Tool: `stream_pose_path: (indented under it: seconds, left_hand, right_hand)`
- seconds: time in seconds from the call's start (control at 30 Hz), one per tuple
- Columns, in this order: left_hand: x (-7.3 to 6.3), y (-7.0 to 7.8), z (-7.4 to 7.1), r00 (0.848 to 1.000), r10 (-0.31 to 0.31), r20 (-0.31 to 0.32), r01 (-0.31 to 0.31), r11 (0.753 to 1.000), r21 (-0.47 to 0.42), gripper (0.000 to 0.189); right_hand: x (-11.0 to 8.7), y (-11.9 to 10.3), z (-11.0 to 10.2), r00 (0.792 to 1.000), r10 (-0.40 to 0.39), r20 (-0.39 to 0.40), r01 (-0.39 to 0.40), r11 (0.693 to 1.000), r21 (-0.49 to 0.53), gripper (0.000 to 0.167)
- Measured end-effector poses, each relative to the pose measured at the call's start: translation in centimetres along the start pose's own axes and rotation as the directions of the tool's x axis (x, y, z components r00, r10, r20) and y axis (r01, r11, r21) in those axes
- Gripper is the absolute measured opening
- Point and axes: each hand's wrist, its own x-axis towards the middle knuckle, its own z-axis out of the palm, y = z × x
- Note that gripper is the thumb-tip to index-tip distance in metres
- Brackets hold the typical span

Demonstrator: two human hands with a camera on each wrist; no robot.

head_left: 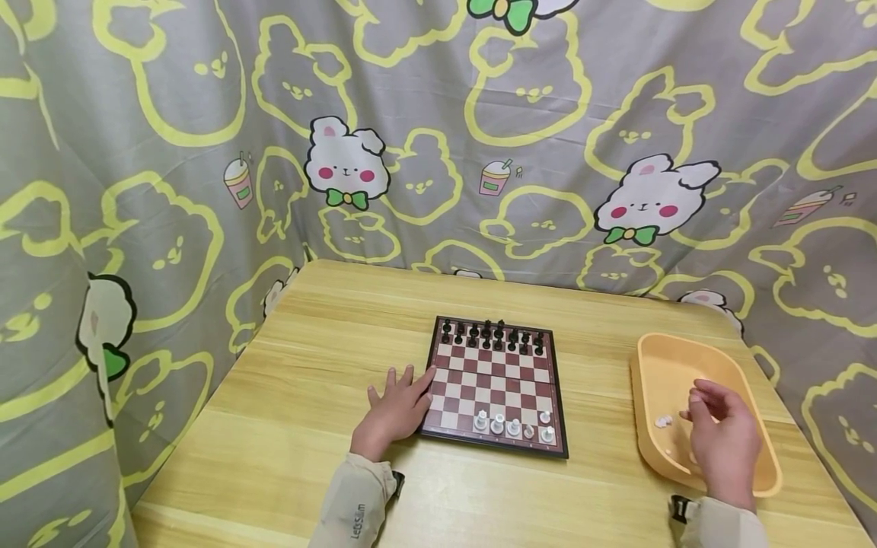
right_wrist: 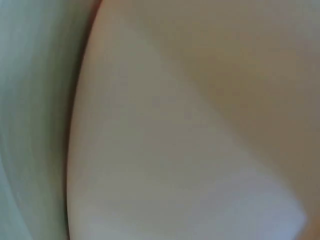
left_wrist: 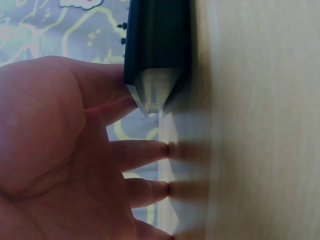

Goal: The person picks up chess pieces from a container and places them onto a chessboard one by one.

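Note:
A folding chessboard (head_left: 489, 384) lies on the table, black chess pieces (head_left: 486, 335) in two rows along its far side. Several white chess pieces (head_left: 514, 428) stand at the near right. My left hand (head_left: 396, 407) rests at the board's left edge with fingers extended. In the left wrist view, the thumb and a finger meet the board's corner while other fingertips (left_wrist: 162, 149) touch the table. Over the orange basin (head_left: 668, 354), my right hand (head_left: 729, 441) has bent fingers, thumb near the fingertips; I cannot tell whether it holds anything. Small white pieces (head_left: 662, 421) lie in the basin.
The wooden table (head_left: 274, 426) carries the board in the middle and the basin at the right. A grey curtain (head_left: 425, 251) with yellow outlines and rabbit prints hangs along the back and sides. In the right wrist view, the basin's blurred wall (right_wrist: 175, 125) fills most of the picture.

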Motion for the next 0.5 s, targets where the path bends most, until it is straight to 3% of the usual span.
stream_pose_path:
  seconds: [0.13,0.3,0.4,0.5]
  left_hand:
    - [0.03,-0.02,0.05,1.0,0.002,-0.003,-0.002,1.0,-0.003,0.051]
    - [0.09,-0.05,0.09,1.0,0.002,-0.003,-0.002,1.0,-0.003,0.051]
    - [0.11,-0.05,0.08,1.0,0.001,-0.003,-0.001,1.0,-0.001,0.051]
    - [0.11,-0.03,0.06,1.0,-0.001,-0.002,0.001,1.0,0.0,0.051]
  right_hand:
    - [-0.05,-0.38,0.26,0.993,-0.005,-0.121,0.026,0.985,0.168,0.019]
    - [0.21,-0.44,0.39,0.981,0.02,-0.192,0.067,0.898,0.434,0.017]
    - [0.33,-0.32,0.53,0.977,0.018,-0.213,0.093,0.862,0.498,0.016]
    - [0.29,-0.26,0.66,0.976,0.014,-0.218,0.101,0.856,0.508,0.018]
